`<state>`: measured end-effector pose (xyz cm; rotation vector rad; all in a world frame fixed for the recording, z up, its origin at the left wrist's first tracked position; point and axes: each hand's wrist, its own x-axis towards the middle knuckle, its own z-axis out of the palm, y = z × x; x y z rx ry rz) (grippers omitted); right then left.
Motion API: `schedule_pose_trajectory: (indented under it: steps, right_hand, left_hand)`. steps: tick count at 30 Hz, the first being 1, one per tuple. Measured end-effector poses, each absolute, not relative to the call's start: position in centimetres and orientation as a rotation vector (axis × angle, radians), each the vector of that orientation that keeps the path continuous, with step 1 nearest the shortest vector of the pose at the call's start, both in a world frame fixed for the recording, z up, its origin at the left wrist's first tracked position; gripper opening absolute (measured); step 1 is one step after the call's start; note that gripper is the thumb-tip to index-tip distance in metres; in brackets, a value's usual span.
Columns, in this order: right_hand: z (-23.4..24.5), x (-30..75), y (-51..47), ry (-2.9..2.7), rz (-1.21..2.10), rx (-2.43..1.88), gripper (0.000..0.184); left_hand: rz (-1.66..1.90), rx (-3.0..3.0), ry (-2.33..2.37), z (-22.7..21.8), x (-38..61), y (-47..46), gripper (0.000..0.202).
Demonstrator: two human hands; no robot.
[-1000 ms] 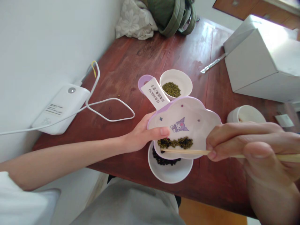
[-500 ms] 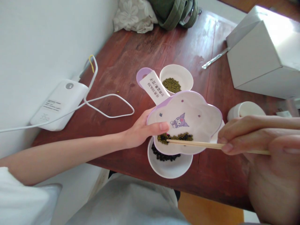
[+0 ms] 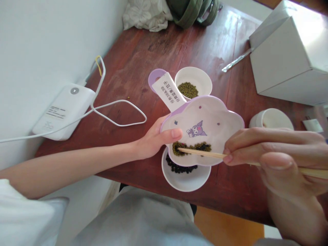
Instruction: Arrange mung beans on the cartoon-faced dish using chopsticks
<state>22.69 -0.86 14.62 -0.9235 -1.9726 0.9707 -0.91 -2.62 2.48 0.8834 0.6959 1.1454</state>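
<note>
My left hand (image 3: 156, 138) grips the left rim of a purple-edged flower-shaped plate (image 3: 212, 112) with a cartoon print, tilted toward me. A row of green and black beans (image 3: 192, 147) lies along the plate's lower edge. My right hand (image 3: 276, 153) holds wooden chopsticks (image 3: 200, 153) whose tips reach into those beans. Under the plate's lower edge stands a white bowl (image 3: 187, 179) with black beans (image 3: 179, 168). Behind the plate a second white bowl (image 3: 193, 82) contains green beans (image 3: 188, 90).
A white labelled card (image 3: 167, 95) leans on a purple lid (image 3: 155, 74). A white device (image 3: 64, 111) with a looping cable (image 3: 120, 112) lies left. A white box (image 3: 289, 54), a white cup (image 3: 271, 119), a foil wrapper (image 3: 237, 60), cloth (image 3: 146, 13) and a green bag (image 3: 194, 10) stand around the wooden table (image 3: 138, 58).
The chopsticks' tips have shifted left along the row of beans on the plate. The plate stays tilted over the black-bean bowl in my left hand.
</note>
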Motion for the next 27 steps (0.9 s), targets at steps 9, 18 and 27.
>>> schedule_pose_trajectory:
  steps: [9, 18, 27]
  right_hand:
    - [12.3, 23.9, 3.0, -2.04, 1.017, -0.432, 0.039]
    - [10.2, 25.5, -0.5, -1.698, 0.78, -0.636, 0.054]
    - [8.5, 25.1, -1.4, -1.628, 0.799, -0.718, 0.052]
  left_hand:
    - [1.199, 0.822, 0.692, 2.6, -0.4, -2.9, 0.078]
    - [1.245, 0.681, 0.665, 3.4, -0.3, -2.7, 0.059]
    - [1.289, 0.674, 0.694, 3.4, -0.4, -2.9, 0.056]
